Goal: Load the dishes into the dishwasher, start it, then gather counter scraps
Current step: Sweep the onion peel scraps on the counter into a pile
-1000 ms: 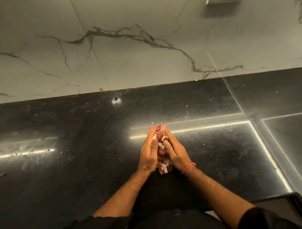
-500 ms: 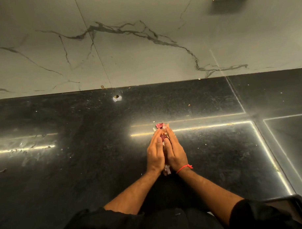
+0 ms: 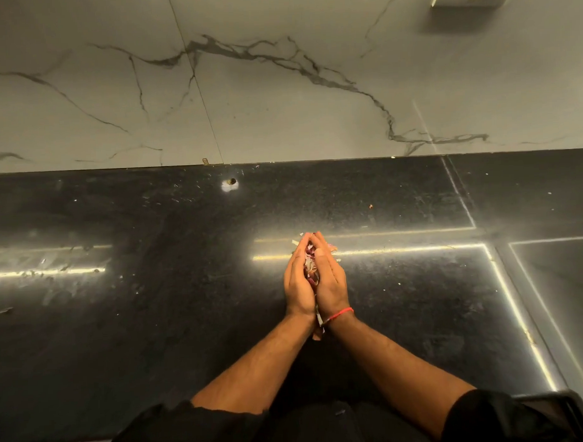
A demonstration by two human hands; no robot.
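While both hands, left hand and right hand, press the scraps between flat palms above the counter, bits poking out wrist-side could drop if the squeeze slackens.

The bench is black polished stone, glossy enough to mirror bright light strips, though dusted with pale crumbs and faint smears. The wall behind is smooth white marble-look slab with grey veins and a soft sheen. The scraps look papery and dry, pink and white. The wristband is thin red thread. The sleeves are matt black cloth.
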